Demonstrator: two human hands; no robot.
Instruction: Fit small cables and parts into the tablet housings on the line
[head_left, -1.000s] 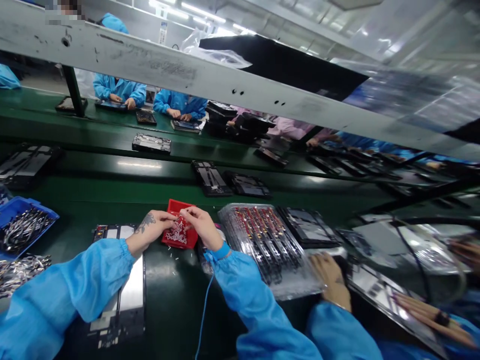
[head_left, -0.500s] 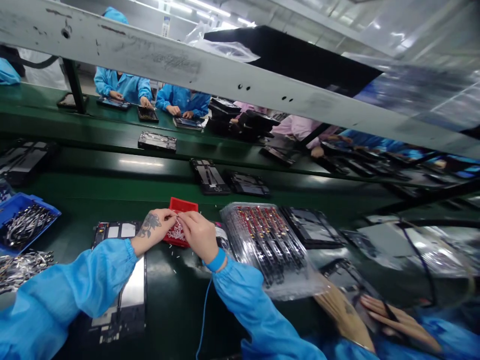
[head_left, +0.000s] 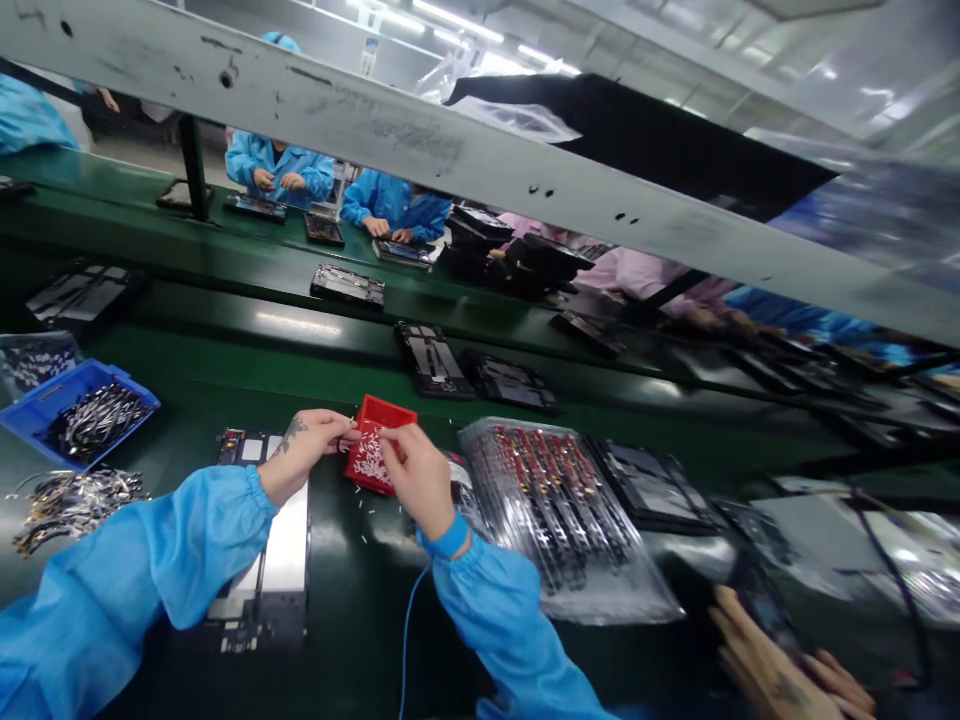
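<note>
Both my hands meet over a small red tray (head_left: 386, 412) filled with tiny white parts, on a dark green bench. My left hand (head_left: 311, 445), tattooed at the wrist, pinches at the tray's left edge. My right hand (head_left: 416, 475), with a blue wrist strap and cord, pinches something small just above the white parts. What sits between the fingertips is too small to make out. A dark device chassis (head_left: 266, 545) with a white panel lies under my left forearm.
A clear plastic-wrapped tray of red and black parts (head_left: 562, 510) lies right of the red tray. A blue bin (head_left: 45, 405) and loose metal pieces (head_left: 71, 500) sit at left. Another person's hand (head_left: 780, 665) is at bottom right. Workers in blue coats sit across the conveyor (head_left: 247, 290).
The view has shifted, so everything sits slightly further right. My hands stay pinched over the red tray. The neighbour's hands at bottom right have pulled back toward the frame's lower edge.
</note>
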